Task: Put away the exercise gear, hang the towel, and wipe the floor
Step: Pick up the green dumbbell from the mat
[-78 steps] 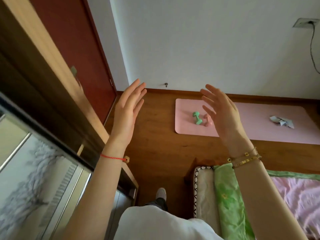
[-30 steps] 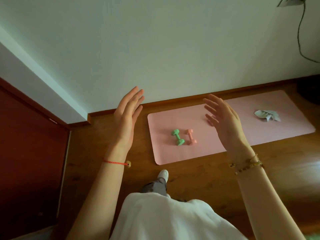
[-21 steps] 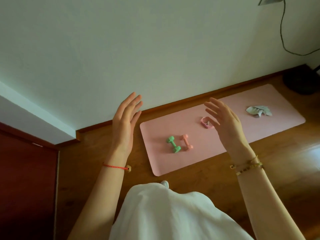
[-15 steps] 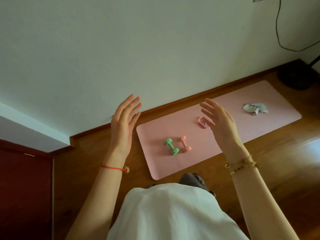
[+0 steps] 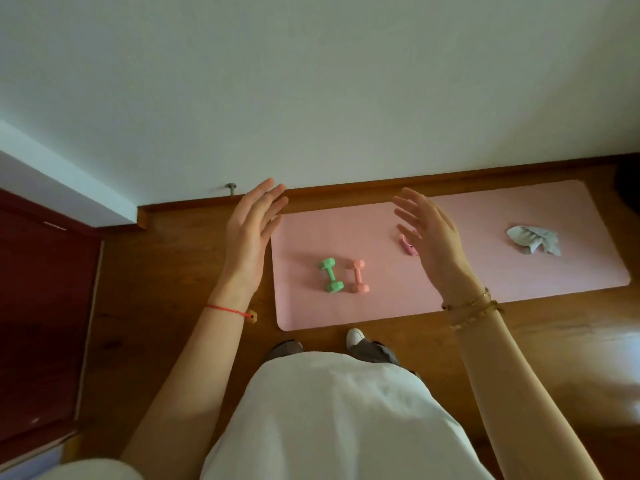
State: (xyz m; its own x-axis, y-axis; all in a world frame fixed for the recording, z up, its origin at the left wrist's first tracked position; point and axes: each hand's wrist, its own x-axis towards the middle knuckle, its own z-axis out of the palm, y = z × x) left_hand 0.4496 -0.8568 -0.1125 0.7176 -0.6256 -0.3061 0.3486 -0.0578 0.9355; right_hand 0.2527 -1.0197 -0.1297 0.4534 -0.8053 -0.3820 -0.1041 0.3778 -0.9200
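A pink exercise mat (image 5: 485, 271) lies on the wooden floor along the white wall. On its left part a green dumbbell (image 5: 331, 275) and a pink dumbbell (image 5: 358, 276) lie side by side. A small pink looped item (image 5: 406, 244) sits mid-mat, partly hidden behind my right hand. A crumpled grey towel (image 5: 533, 239) lies toward the mat's right end. My left hand (image 5: 252, 233) is raised in the air left of the mat, fingers straight, holding nothing. My right hand (image 5: 433, 237) is raised over the mat's middle, fingers spread and empty.
A dark red door (image 5: 41, 306) fills the left side. A small doorstop (image 5: 230, 188) juts from the skirting board at the wall. A dark object (image 5: 628, 188) sits at the far right by the wall. My feet (image 5: 355, 336) stand just before the mat's near edge.
I have stepped up to the mat, so it sits nearer and squarer in view. Both hands stay raised and empty.
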